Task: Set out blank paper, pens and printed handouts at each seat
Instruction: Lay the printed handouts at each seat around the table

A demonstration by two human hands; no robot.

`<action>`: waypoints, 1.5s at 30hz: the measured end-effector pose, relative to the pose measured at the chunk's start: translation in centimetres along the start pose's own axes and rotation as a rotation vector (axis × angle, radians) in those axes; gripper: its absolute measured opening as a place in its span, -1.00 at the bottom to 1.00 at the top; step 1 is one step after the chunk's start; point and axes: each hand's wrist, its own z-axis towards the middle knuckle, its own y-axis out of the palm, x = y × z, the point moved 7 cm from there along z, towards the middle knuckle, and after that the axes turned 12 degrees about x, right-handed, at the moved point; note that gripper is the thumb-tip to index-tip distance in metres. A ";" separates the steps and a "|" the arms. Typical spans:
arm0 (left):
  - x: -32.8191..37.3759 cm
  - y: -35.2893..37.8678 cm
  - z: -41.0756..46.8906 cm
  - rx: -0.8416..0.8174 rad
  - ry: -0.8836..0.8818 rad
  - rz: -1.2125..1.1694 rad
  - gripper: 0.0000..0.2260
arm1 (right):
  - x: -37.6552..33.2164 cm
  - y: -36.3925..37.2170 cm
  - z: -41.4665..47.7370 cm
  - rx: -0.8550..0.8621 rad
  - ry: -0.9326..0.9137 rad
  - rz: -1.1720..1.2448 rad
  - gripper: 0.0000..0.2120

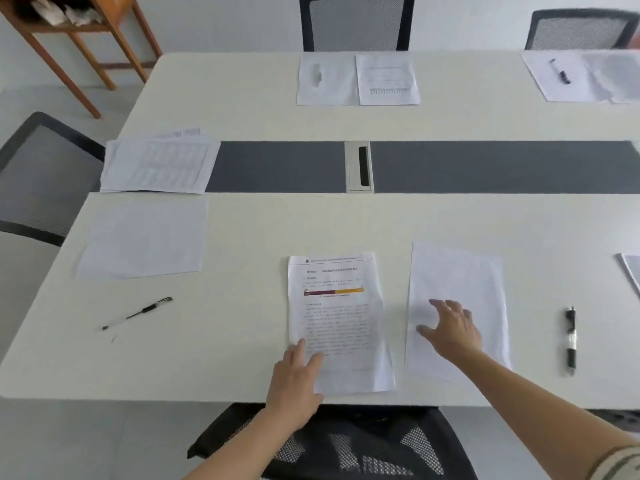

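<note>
On the white table (242,233), a printed handout (337,320) is pressed at its lower left corner by the flat, open left hand (294,379); just beside it, a blank sheet (457,306) is touched by the spread fingers of the right hand (450,329); nothing is gripped; a pen (570,337) lies to the right of the blank sheet, apart from it.

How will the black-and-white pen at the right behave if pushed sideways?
The pen looks slim and round, so it would probably roll on the smooth table. It seems rigid and light, likely easy to lift. Lying apart from the blank sheet, it should not drag it.
</note>
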 end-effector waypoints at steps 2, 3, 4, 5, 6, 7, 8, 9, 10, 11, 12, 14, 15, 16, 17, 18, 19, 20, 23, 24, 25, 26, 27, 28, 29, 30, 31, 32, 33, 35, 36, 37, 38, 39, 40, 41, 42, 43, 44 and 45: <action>0.2 1.2 0.4 -0.037 0.027 0.077 -0.34 | 2.8 1.7 -1.2 -0.108 -0.007 -0.114 -0.22; 0.1 1.6 0.6 -0.056 0.032 0.109 -0.33 | 3.6 2.4 -1.8 -0.139 -0.027 -0.147 -0.20; 0.0 1.8 0.9 -0.063 0.036 0.130 -0.33 | 3.9 2.9 -2.3 -0.152 -0.059 -0.166 -0.19; -0.2 1.8 1.2 -0.057 0.040 0.140 -0.34 | 3.8 3.2 -2.7 -0.154 -0.095 -0.177 -0.20; -0.3 1.7 1.5 -0.047 0.046 0.144 -0.34 | 3.6 3.4 -3.0 -0.155 -0.130 -0.184 -0.20; -0.4 1.6 1.7 -0.040 0.054 0.148 -0.35 | 3.4 3.5 -3.3 -0.156 -0.157 -0.188 -0.21; -0.5 1.6 2.0 -0.039 0.058 0.152 -0.35 | 3.2 3.5 -3.5 -0.155 -0.174 -0.188 -0.22; -0.7 1.4 2.2 -0.039 0.060 0.153 -0.35 | 3.1 3.5 -3.6 -0.154 -0.183 -0.185 -0.22; -0.8 1.3 2.4 -0.038 0.060 0.150 -0.34 | 2.9 3.5 -3.7 -0.154 -0.187 -0.183 -0.22; -0.9 1.2 2.6 -0.040 0.058 0.149 -0.34 | 2.8 3.6 -3.7 -0.154 -0.192 -0.182 -0.22; -1.0 1.2 2.7 -0.042 0.056 0.149 -0.34 | 2.7 3.6 -3.8 -0.152 -0.197 -0.181 -0.22; -0.9 1.1 2.8 -0.048 0.053 0.151 -0.34 | 2.5 3.7 -3.9 -0.147 -0.202 -0.178 -0.23; -0.9 1.1 2.8 -0.048 0.052 0.151 -0.34 | 2.5 3.7 -4.0 -0.144 -0.203 -0.175 -0.23; -0.8 1.1 2.9 -0.049 0.053 0.152 -0.34 | 2.3 3.8 -4.0 -0.139 -0.204 -0.172 -0.23; -0.8 1.1 2.8 -0.052 0.054 0.152 -0.33 | 2.2 3.8 -4.0 -0.134 -0.208 -0.169 -0.23; -0.8 1.1 2.8 -0.056 0.054 0.152 -0.33 | 2.0 3.9 -4.1 -0.130 -0.211 -0.167 -0.23; -0.8 1.1 2.8 -0.060 0.053 0.152 -0.33 | 1.8 3.9 -4.1 -0.128 -0.212 -0.162 -0.23; -0.8 1.1 2.8 -0.060 0.054 0.153 -0.33 | 1.7 3.9 -4.1 -0.126 -0.214 -0.159 -0.23; -0.7 0.9 2.9 -0.059 0.065 0.167 -0.33 | 1.5 3.8 -4.0 -0.128 -0.220 -0.152 -0.23; -0.7 0.9 2.9 -0.062 0.071 0.174 -0.34 | 1.5 3.8 -3.9 -0.128 -0.223 -0.151 -0.23; -0.6 0.8 2.9 -0.066 0.073 0.179 -0.34 | 1.5 3.7 -3.9 -0.130 -0.226 -0.149 -0.23; -0.5 0.8 3.0 -0.070 0.072 0.181 -0.34 | 1.5 3.7 -3.9 -0.133 -0.227 -0.144 -0.23; -0.4 0.8 3.0 -0.072 0.070 0.181 -0.35 | 1.5 3.6 -3.9 -0.137 -0.226 -0.134 -0.22; -0.3 0.7 3.0 -0.071 0.069 0.179 -0.36 | 1.6 3.5 -3.8 -0.135 -0.222 -0.115 -0.22; 0.0 0.7 3.1 -0.064 0.070 0.173 -0.38 | 1.7 3.1 -3.8 -0.120 -0.214 -0.087 -0.23; 0.2 0.6 3.2 -0.053 0.070 0.162 -0.39 | 2.1 2.5 -3.6 -0.090 -0.201 -0.053 -0.26; 0.5 0.4 3.3 -0.039 0.071 0.149 -0.40 | 2.6 1.5 -3.2 -0.040 -0.180 -0.019 -0.30; 0.8 0.3 3.5 -0.024 0.071 0.137 -0.41 | 3.6 0.3 -2.6 0.023 -0.143 0.011 -0.34; 1.0 0.2 3.8 -0.010 0.070 0.127 -0.41 | 5.1 -1.0 -1.9 0.093 -0.085 0.043 -0.38; 1.6 0.2 4.3 0.007 0.062 0.113 -0.40 | 9.3 -3.4 -0.4 0.222 0.093 0.119 -0.46; 1.8 0.4 4.5 0.007 0.057 0.110 -0.38 | 11.8 -4.4 0.2 0.271 0.200 0.153 -0.49; 2.0 0.6 4.6 0.003 0.052 0.111 -0.37 | 14.4 -5.1 0.7 0.303 0.308 0.177 -0.51; 2.1 0.8 4.7 -0.006 0.044 0.113 -0.35 | 16.8 -5.4 1.1 0.311 0.416 0.196 -0.51; 2.2 1.1 4.7 -0.014 0.036 0.116 -0.34 | 19.0 -5.5 1.2 0.305 0.518 0.212 -0.51; 2.2 1.3 4.7 -0.020 0.028 0.119 -0.33 | 20.8 -5.3 1.3 0.286 0.609 0.230 -0.50; 2.2 1.5 4.7 -0.021 0.020 0.122 -0.33 | 22.3 -4.9 1.3 0.264 0.683 0.248 -0.49; 2.2 1.6 4.7 -0.021 0.011 0.122 -0.33 | 23.5 -4.4 1.3 0.244 0.739 0.274 -0.50; 2.3 1.6 4.8 -0.023 0.002 0.120 -0.33 | 24.3 -4.0 1.3 0.232 0.775 0.302 -0.53; 2.3 1.6 4.9 -0.027 -0.006 0.118 -0.33 | 24.8 -3.7 1.2 0.229 0.802 0.332 -0.58; 2.3 1.5 5.0 -0.031 -0.014 0.116 -0.33 | 24.9 -3.6 1.3 0.231 0.821 0.362 -0.62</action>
